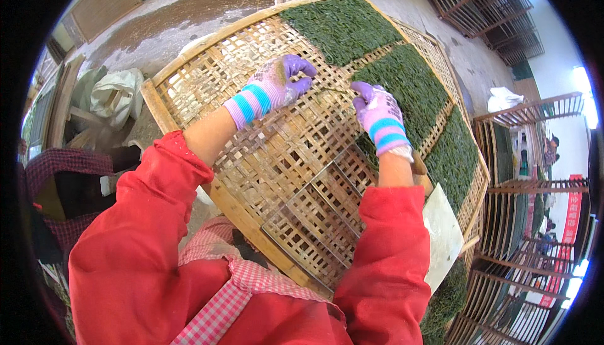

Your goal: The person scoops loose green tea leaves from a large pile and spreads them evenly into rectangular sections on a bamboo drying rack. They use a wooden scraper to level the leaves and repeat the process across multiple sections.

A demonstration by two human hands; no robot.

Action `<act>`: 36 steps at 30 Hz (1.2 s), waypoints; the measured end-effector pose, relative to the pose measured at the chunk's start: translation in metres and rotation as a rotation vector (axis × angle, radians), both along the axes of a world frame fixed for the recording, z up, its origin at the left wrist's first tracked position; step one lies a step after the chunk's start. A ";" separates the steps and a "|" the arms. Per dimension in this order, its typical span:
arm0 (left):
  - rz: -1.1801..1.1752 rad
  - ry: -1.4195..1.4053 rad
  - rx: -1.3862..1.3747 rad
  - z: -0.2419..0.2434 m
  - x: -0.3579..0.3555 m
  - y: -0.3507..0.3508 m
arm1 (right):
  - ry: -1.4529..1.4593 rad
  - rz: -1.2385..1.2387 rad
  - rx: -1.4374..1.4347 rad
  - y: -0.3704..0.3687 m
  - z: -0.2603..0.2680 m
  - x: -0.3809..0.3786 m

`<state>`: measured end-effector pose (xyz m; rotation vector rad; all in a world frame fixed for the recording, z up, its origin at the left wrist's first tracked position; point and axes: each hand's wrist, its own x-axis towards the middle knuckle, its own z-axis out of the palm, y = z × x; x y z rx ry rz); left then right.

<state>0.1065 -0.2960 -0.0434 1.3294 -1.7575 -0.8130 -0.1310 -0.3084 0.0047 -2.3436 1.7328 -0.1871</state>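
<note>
A woven bamboo tray with a wooden rim (243, 208) lies before me. My left hand (288, 80), in a purple-tipped striped work glove, is over its middle, thumb and fingers apart. Facing it, my right hand (377, 109) is gloved alike, its fingers bent, beside a sheet of shredded green seaweed (406, 90). A thin green strand (332, 91) shows between the hands; whether either hand holds it is unclear. Another green sheet (342, 26) lies at the far corner, and a third (450, 161) at the right. A thin metal frame (288, 203) rests on the weave near me.
A pale flat board (441, 236) lies right of my right forearm, with a green heap (446, 293) below it. Slatted racks (476, 0) stand beyond and to the right. White sacks (115, 92) lie at the left. People are far off at the right.
</note>
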 end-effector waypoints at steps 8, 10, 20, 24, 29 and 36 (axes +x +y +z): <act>-0.004 0.048 0.117 -0.004 0.018 0.016 | 0.200 -0.042 0.167 -0.041 -0.035 0.031; -0.011 -0.023 0.031 -0.005 0.021 0.015 | 0.191 -0.050 0.144 -0.029 -0.019 0.019; -0.466 -0.281 -0.438 0.028 -0.113 0.004 | -0.144 -0.164 -0.101 0.124 0.017 -0.144; -0.605 -0.654 -0.384 0.024 -0.156 0.006 | -0.027 -0.262 -0.041 0.166 0.021 -0.179; -0.455 -0.840 -0.193 0.013 -0.148 -0.003 | -0.037 -0.388 -0.096 0.167 0.047 -0.189; -0.349 -0.314 0.165 0.007 -0.141 -0.003 | -0.051 -0.305 -0.108 0.105 -0.008 -0.148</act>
